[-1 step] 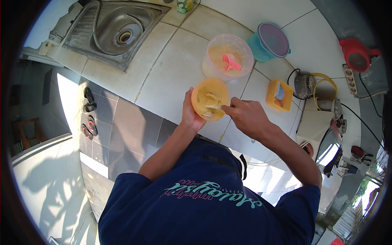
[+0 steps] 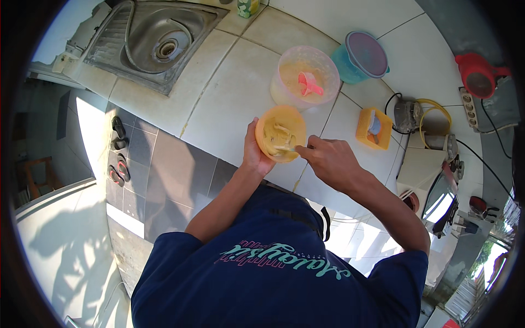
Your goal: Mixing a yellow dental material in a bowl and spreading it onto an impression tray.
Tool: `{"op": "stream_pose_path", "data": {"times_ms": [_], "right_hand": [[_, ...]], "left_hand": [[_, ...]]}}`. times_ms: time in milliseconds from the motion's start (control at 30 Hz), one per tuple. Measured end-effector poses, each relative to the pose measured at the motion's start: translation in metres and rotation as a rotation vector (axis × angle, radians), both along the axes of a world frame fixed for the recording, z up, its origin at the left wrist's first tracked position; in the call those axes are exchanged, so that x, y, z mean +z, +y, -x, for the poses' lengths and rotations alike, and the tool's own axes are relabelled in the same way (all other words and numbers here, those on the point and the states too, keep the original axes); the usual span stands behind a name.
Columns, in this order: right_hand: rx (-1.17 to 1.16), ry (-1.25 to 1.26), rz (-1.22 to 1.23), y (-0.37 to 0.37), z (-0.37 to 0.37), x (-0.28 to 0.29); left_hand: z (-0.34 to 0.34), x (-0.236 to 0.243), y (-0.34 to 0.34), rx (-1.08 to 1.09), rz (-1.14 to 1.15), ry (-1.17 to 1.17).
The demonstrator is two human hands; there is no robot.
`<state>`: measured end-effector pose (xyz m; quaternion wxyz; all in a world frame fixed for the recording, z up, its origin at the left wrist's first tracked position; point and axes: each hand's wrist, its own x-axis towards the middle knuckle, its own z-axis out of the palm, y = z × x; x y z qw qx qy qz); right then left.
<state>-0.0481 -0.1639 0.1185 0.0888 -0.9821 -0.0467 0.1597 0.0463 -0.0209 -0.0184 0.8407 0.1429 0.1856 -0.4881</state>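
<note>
My left hand (image 2: 257, 150) is wrapped round the side of an orange plastic bowl (image 2: 276, 111) that holds a pale yellow, pasty mixture (image 2: 279, 128). In my right hand (image 2: 328, 161), a light-coloured utensil (image 2: 290, 148) is pinched, its end down in the mixture. Just beyond the bowl, a translucent tub (image 2: 287, 95) of pale powder stands on the tiled counter (image 2: 219, 93), with a pink scoop (image 2: 306, 83) inside.
A steel sink (image 2: 147, 49) is at the back left. Right of the tub are a lidded teal container (image 2: 350, 65), a yellow box (image 2: 365, 131) with items inside, an appliance (image 2: 404, 109), cords, a power strip (image 2: 470, 104) and a red pot (image 2: 467, 71). Sandals (image 2: 119, 131) lie on the floor.
The utensil in my right hand has shifted slightly within the bowl, and the mixture's surface looks a little different. My left hand stays round the bowl.
</note>
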Motion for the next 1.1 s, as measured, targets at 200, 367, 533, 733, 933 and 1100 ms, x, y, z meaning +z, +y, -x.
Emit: {"op": "stream_pose_path", "data": {"times_ms": [200, 367, 533, 733, 933, 1100], "right_hand": [[-0.111, -0.215, 0.057, -0.018, -0.014, -0.014], [-0.47, 0.188, -0.18, 0.008, 0.021, -0.026], [-0.553, -0.032, -0.449, 0.032, 0.003, -0.023], [-0.317, -0.038, 0.001, 0.004, -0.003, -0.019], [-0.16, 0.081, 0.021, 0.007, -0.003, -0.004], [-0.158, -0.138, 0.038, 0.012, -0.008, -0.01]], "left_hand": [[0.0, -0.001, 0.0, -0.017, 0.021, -0.017], [0.007, -0.013, 0.002, -0.003, -0.024, -0.079], [0.018, -0.024, -0.005, 0.085, -0.131, -0.091], [0.015, -0.006, -0.007, 0.052, -0.006, -0.019], [0.009, -0.01, 0.0, 0.024, 0.086, -0.029], [0.016, -0.008, -0.003, 0.051, 0.028, 0.001]]}}
